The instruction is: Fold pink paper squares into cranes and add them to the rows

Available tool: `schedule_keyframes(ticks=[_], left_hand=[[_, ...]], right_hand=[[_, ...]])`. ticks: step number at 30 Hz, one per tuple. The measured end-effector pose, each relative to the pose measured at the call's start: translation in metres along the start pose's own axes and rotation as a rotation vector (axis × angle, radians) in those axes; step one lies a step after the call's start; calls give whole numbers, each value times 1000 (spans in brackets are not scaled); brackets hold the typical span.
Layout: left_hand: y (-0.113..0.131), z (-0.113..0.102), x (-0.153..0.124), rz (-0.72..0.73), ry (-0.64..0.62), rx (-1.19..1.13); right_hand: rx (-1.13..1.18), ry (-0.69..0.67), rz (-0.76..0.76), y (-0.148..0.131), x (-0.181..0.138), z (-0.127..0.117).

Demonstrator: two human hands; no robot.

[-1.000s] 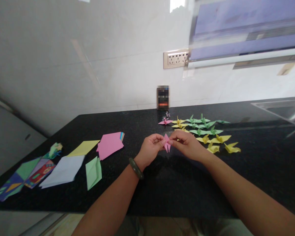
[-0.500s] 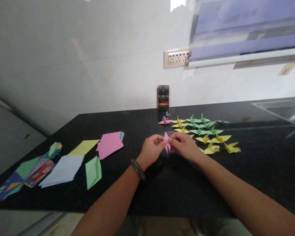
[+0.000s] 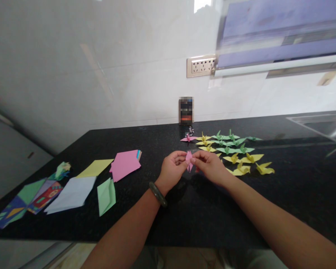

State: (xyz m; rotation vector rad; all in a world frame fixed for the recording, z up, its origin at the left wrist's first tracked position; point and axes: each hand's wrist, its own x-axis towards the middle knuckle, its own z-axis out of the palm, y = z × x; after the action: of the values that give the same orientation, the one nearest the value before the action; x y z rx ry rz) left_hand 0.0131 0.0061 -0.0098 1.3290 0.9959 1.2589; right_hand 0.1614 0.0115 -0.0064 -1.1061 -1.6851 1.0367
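A small folded piece of pink origami paper [image 3: 189,157] is pinched between both hands above the black countertop [image 3: 207,216]. My left hand [image 3: 174,167] grips its left side with thumb and fingers, a dark bangle on the wrist. From the right, my right hand [image 3: 208,165] pinches the same paper with thumb and forefinger. The paper has a pointed top and a split lower end; its middle is partly hidden by the thumbs. Just beyond the hands rests a finished pink paper crane [image 3: 188,138]. Several yellow cranes [image 3: 249,158] and green cranes [image 3: 227,150] stand in rows beside my right hand.
To the left lie a stack of pink paper [image 3: 126,166], a yellow sheet [image 3: 95,168], white sheets [image 3: 71,194], a folded green paper [image 3: 106,197] and a colourful printed piece [image 3: 44,196]. A blurred phone-like object [image 3: 186,111] leans on the wall below a socket panel [image 3: 201,66].
The pink paper's top has gone from one point to a slightly split tip, and its lower points sit closer together. Both hands have shifted only slightly.
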Motion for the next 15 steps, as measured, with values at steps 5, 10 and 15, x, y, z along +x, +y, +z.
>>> schedule_keyframes(ticks=[5,10,15], left_hand=[[1,-2,1,-16,-23,69],[1,-4,1,13,14,85],[3,-1,0,7,28,50]], right_hand=[[-46,-21,-19,-2,0,0],[126,10,-64,-3,-2,4],[0,29,-66,-4,-2,4]])
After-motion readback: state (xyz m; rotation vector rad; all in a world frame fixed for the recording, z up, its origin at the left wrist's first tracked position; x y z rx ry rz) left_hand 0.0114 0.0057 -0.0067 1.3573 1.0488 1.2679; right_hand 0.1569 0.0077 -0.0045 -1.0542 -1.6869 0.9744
